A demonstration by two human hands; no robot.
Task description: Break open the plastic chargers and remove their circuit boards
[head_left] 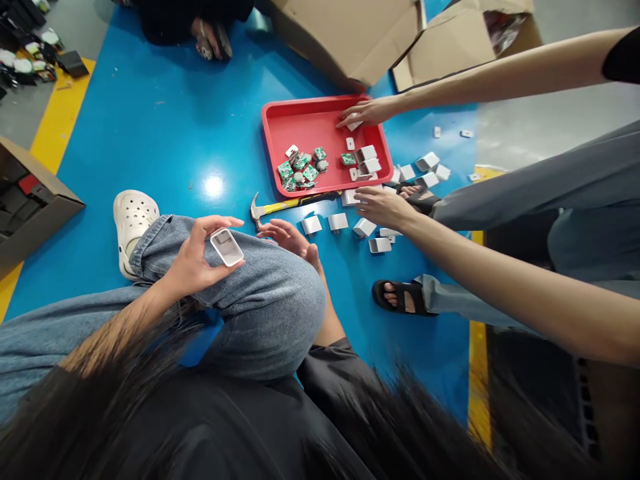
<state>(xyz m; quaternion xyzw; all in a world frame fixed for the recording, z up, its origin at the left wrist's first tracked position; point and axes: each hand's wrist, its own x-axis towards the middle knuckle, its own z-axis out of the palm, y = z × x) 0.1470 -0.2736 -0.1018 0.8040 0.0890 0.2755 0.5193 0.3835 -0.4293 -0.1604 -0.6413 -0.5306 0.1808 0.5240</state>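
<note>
My left hand (193, 260) grips a hollow white plastic charger casing (227, 247) by its sides, above my raised knee. The casing's open end faces up, and a grey shape shows on its inner wall. Beyond the knee, my right hand (290, 239) has its fingers stretched apart and holds nothing; the knee hides part of it. Near those fingertips lies a claw hammer (280, 206) with a yellow and black handle. Several similar casings (337, 221) lie on the blue floor to the right of my right hand.
A red tray (305, 120) holds green circuit boards (310, 173) and white casings. One co-worker's hand (373, 111) touches a white piece inside it; the other hand (383, 205) reaches over casings outside. Cardboard boxes (350, 33) stand behind. Another box (55, 213) is at left.
</note>
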